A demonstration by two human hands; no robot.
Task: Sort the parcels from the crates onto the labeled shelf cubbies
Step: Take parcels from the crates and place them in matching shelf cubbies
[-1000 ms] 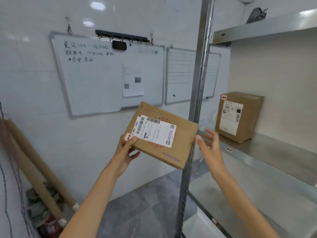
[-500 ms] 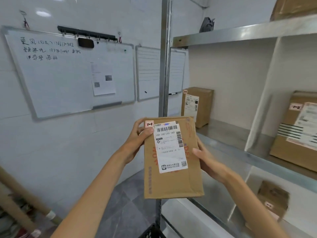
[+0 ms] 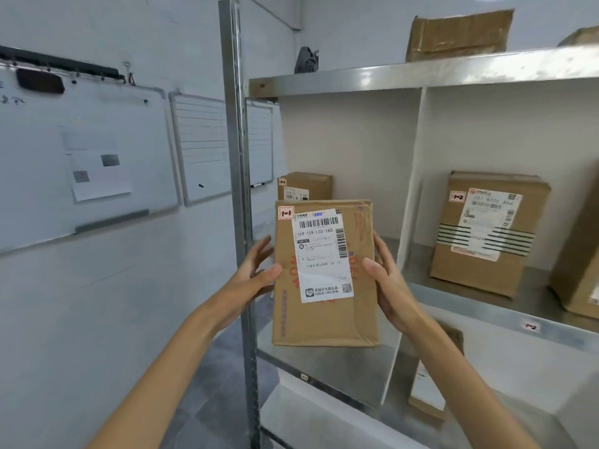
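You hold the parcel [image 3: 324, 273] upright in front of the shelf's [image 3: 453, 307] left cubby, with its label and "1-1" tag facing you. Your left hand [image 3: 256, 275] and right hand [image 3: 390, 286] grip its side edges, thumbs on the front. Another box [image 3: 312, 186] stands deeper in that cubby.

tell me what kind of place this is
Probably a parcel sorting room: a metal shelf split into tagged cubbies, the held parcel and a shelved parcel with shipping labels, a whiteboard on the wall.
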